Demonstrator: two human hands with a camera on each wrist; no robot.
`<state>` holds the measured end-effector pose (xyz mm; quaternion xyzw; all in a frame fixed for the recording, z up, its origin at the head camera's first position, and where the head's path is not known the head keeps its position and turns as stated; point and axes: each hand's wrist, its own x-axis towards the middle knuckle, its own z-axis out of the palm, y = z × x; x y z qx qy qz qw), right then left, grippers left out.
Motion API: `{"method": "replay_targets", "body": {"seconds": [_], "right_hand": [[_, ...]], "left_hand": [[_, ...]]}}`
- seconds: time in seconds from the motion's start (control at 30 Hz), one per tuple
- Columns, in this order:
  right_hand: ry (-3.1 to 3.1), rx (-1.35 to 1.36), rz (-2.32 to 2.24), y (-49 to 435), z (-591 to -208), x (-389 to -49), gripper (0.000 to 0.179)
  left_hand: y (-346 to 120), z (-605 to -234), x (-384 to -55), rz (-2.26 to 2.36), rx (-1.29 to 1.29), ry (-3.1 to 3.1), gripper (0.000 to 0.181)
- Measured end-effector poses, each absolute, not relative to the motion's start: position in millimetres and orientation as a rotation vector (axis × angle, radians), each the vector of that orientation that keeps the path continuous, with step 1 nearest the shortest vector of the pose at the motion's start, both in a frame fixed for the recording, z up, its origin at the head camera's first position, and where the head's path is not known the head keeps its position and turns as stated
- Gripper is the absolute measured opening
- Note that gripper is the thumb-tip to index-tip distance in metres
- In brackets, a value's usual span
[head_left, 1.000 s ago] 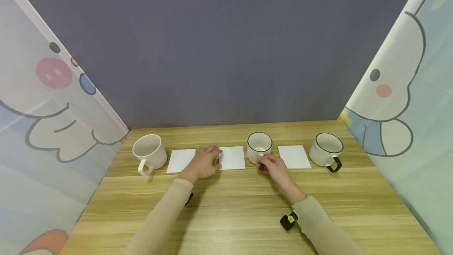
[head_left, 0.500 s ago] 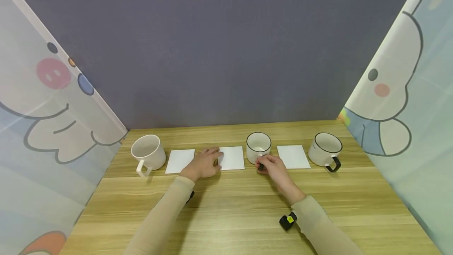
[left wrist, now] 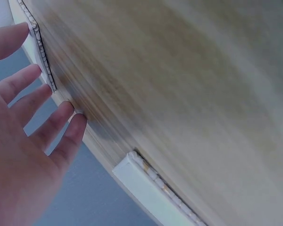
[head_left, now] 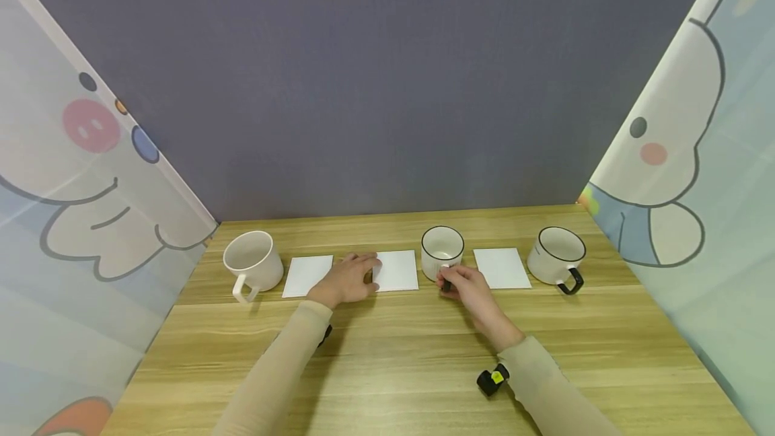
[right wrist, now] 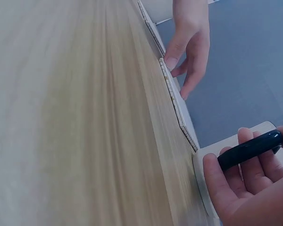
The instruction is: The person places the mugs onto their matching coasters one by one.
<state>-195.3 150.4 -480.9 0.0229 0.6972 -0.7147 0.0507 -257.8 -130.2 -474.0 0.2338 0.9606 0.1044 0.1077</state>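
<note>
- A plain white mug [head_left: 260, 269] stands well left of the left fingers, its handle toward the person; a sweeping sleeve looks the likeliest thing to knock it.
- A left-hand square [head_left: 307, 276], white and flat, lies just left of the left hand [head_left: 348, 281], near enough that a backward drift of the wrist could push it askew on the bench [head_left: 393, 369].
- The left fingers, spread and slightly bent, reach the left edge of a middle square [head_left: 396, 270], the thumb seeming to touch its near corner; too firm a nudge could slide it right, into the mug beyond.
- That mug, the small black-rimmed mug [head_left: 437, 254], stands upright at the tips of the right hand [head_left: 477, 295], whose fingers pinch its black handle [right wrist: 250, 150]. Held from one side only, it could tip or twist if pulled; whether it touches the middle square cannot be told.
- A right-hand square [head_left: 502, 268] lies just right of the right fingers, open to a brush from the knuckles.
- A larger black-rimmed mug [head_left: 554, 262] stands farther right of those fingers, at risk mainly from a wide swing.
</note>
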Motion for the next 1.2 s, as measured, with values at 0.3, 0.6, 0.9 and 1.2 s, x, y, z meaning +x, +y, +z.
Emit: {"method": "replay_targets", "body": {"seconds": [0.3, 0.6, 0.9, 1.2], "right_hand": [[2.095, 0.062, -2.193, 149, -483, -194, 0.03], [2.056, 0.169, -2.276, 139, -478, -191, 0.023], [2.033, 0.221, -2.301, 135, -472, -190, 0.023], [2.045, 0.213, -2.304, 133, -468, -190, 0.025]], "left_hand": [[-131, -473, -258, 0.32, 0.699, 2.836, 0.055], [-130, -476, -258, 0.328, 0.693, 2.842, 0.056], [-132, -477, -258, 0.363, 0.677, 2.838, 0.056], [-133, -478, -259, 0.366, 0.659, 2.825, 0.057]]}}
